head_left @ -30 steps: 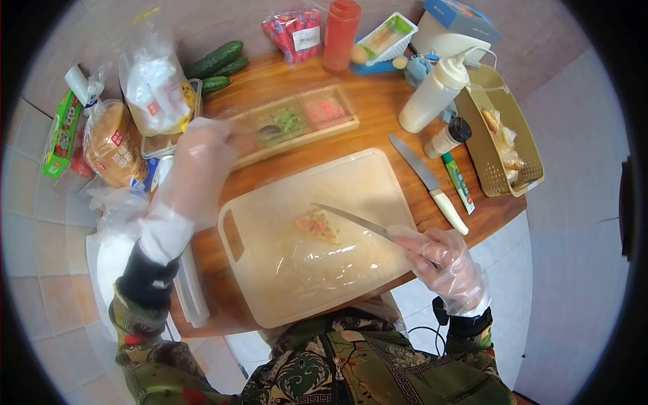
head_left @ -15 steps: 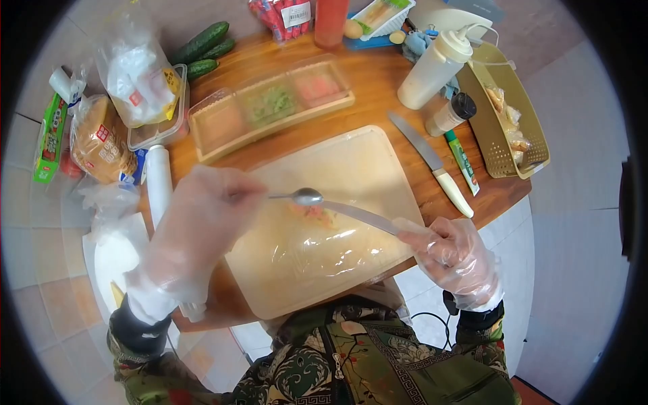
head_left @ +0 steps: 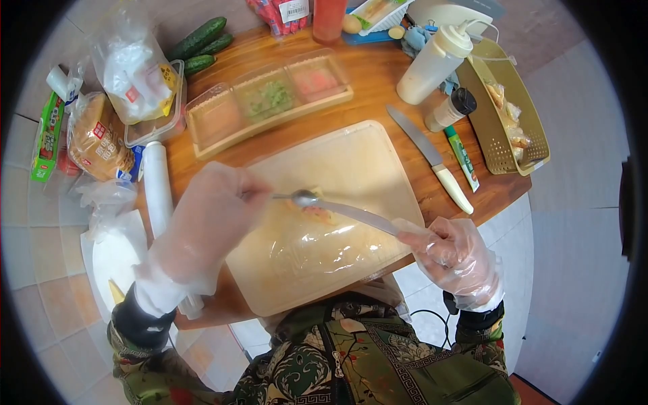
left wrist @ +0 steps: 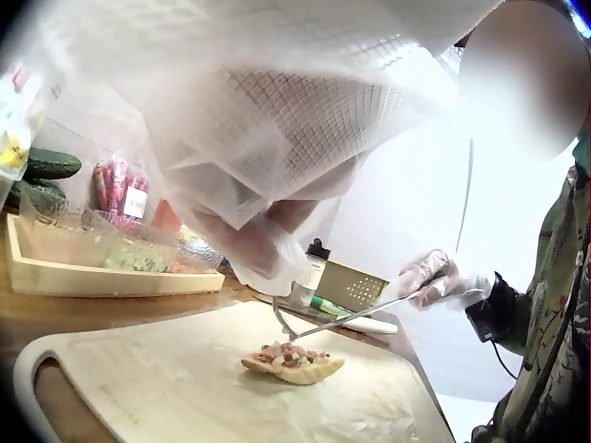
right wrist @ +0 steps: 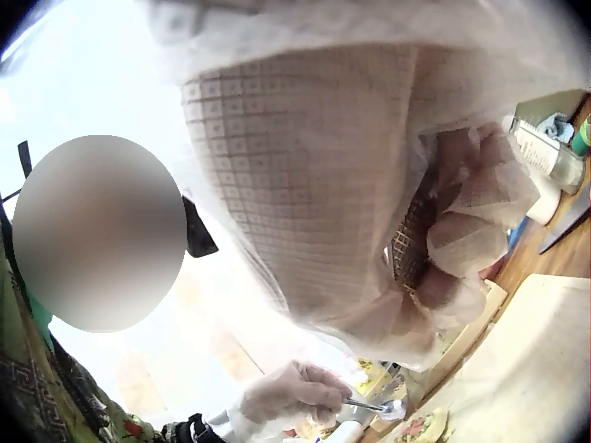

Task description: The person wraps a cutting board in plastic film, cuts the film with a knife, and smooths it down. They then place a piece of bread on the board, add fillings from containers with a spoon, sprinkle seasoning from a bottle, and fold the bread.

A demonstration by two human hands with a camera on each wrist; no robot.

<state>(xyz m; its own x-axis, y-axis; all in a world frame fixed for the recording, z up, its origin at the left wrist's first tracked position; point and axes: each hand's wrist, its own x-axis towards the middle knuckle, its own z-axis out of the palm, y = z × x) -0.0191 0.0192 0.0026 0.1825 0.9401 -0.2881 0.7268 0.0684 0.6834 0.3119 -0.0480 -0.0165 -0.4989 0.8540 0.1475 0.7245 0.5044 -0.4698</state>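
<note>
Both hands wear clear plastic gloves. In the head view the left hand pinches the handle of a spoon, whose bowl is over the cutting board. The right hand grips a knife with its tip at the spoon's bowl. Beneath them lies a bread piece topped with pink and green bits, partly covered by spoon and knife in the head view. In the right wrist view the left hand holds the spoon beside the bread.
Behind the board stands a three-part tray of chopped food. A second knife, a seasoning jar, a squeeze bottle and a basket are at the right. Bagged bread and a white roll lie left.
The left hand has brought the spoon from the tray to above the bread, meeting the knife tip. Over the last half second both hands have barely shifted.
</note>
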